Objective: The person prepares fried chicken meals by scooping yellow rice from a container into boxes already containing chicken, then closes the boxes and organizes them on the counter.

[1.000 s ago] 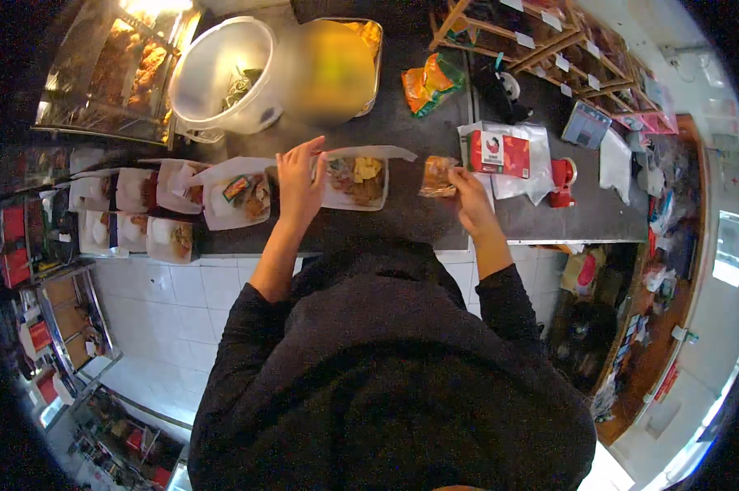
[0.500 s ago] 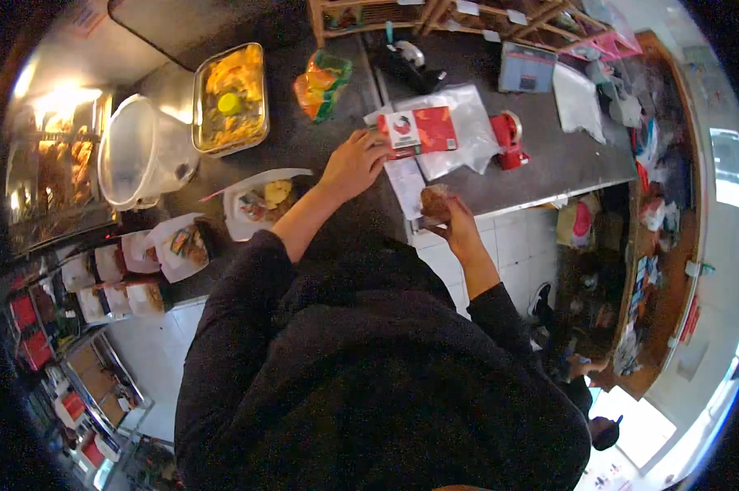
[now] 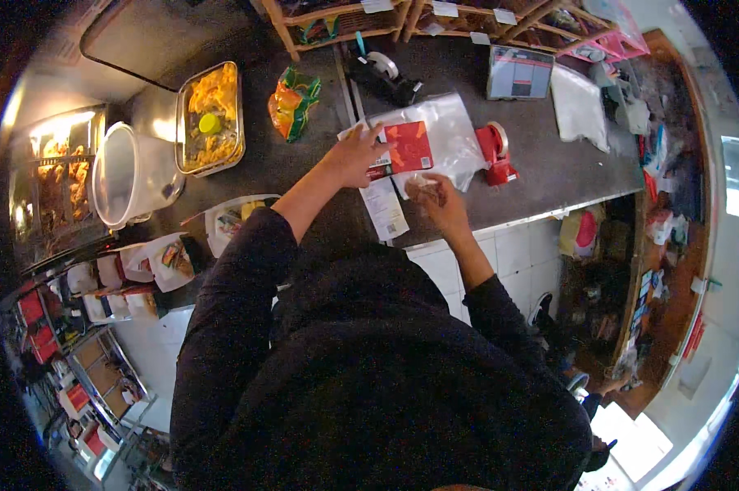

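My left hand (image 3: 358, 159) lies over the left end of a flat red-and-white printed packet (image 3: 408, 146), its fingers spread. Beneath the packet are clear plastic bags (image 3: 458, 131). Closed around a small brown item in clear wrapping (image 3: 422, 188), my right hand (image 3: 447, 208) is just below the packet's lower edge. What is inside the wrapping is too blurred to name. A paper receipt (image 3: 386, 214) sticks out below the packet toward the counter's front edge. To the right stands a red tape dispenser (image 3: 495, 155).
Left on the dark counter (image 3: 304, 176) are a glass tray of yellow food (image 3: 237, 98), a clear tub (image 3: 117, 176) and several food boxes (image 3: 171, 260). Behind are a green-and-orange bag (image 3: 294, 105), a black tape dispenser (image 3: 386, 80) and a grey device (image 3: 518, 72). Another person is at lower right.
My right hand has moved from beyond the counter's front edge up and left to the packet, carrying the wrapped item. My left hand's fingers have spread farther over the packet. The view has shifted slightly.
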{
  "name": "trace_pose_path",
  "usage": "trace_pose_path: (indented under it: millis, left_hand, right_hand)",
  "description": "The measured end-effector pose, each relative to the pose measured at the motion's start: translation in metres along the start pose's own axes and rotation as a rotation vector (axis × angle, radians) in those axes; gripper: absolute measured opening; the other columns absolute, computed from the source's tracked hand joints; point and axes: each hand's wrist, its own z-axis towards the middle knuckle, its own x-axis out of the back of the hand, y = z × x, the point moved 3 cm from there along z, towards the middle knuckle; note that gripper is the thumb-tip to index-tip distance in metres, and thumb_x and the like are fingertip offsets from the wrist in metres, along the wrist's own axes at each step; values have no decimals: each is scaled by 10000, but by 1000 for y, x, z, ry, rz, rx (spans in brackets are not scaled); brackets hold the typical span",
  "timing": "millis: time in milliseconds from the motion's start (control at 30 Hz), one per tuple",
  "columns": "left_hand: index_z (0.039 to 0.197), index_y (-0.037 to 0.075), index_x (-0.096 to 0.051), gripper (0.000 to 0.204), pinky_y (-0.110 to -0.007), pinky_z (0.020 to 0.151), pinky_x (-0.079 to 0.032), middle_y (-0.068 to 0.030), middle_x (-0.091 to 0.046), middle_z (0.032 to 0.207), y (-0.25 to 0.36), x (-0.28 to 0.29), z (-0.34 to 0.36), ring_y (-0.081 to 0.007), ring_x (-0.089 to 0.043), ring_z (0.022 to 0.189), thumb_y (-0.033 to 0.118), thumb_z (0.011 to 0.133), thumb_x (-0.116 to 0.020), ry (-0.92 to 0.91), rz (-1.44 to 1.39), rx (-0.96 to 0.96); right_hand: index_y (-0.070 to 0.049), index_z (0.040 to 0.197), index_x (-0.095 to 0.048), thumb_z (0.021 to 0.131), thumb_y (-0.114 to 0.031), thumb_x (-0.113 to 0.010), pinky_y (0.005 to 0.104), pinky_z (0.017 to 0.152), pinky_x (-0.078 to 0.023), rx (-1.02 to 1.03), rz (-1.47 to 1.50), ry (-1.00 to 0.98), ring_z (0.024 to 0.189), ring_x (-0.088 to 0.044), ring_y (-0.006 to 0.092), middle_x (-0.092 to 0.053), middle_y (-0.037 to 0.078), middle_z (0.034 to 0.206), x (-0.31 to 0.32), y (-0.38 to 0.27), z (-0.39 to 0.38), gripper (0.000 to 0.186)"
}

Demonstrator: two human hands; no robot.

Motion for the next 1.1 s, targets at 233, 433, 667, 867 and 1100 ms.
trace_pose_path:
  millis: [233,433,667,867,1100]
  left_hand:
    - [1454,168,-319,932,-567,1033,-367,-243,-231,1507,14,3,-1,-557,-365,1255,249,640,-767,-53,155,96]
    - [1449,116,-320,903,-577,1018,-373,-273,-243,1492,9,-2,0,-580,-387,1224,275,665,-739,-52,128,39]
    - [1401,64,-397,917,-454,958,-469,-299,-440,1349,8,27,11,-427,-579,1066,393,616,-739,-249,22,-10]
    - [1353,58,-476,939,-441,878,-503,-261,-623,1058,-4,33,17,-402,-618,959,386,535,-798,-279,-40,-73]
    - [1338,52,-500,975,-422,910,-491,-271,-598,1145,-7,29,23,-397,-609,1012,422,497,-825,-337,-40,-100]
  right_hand:
    - [-52,1035,-595,876,-147,-620,369,788,-506,464,-411,-47,917,-643,311,-654,144,1025,-23,-68,35,187]
    - [-63,1011,-633,825,-70,-625,398,840,-489,596,-390,-155,977,-605,321,-651,120,1005,-36,-51,34,186]
    - [-90,999,-650,724,15,-661,433,871,-479,708,-368,-113,967,-592,311,-641,85,997,-42,-44,26,294]
    - [-114,950,-663,712,-110,-707,407,762,-466,827,-662,157,884,-590,289,-617,77,894,-59,-57,6,243]
    - [-104,757,-524,684,-152,-751,409,675,-437,441,-597,338,742,-584,273,-582,38,754,-88,-30,14,243]
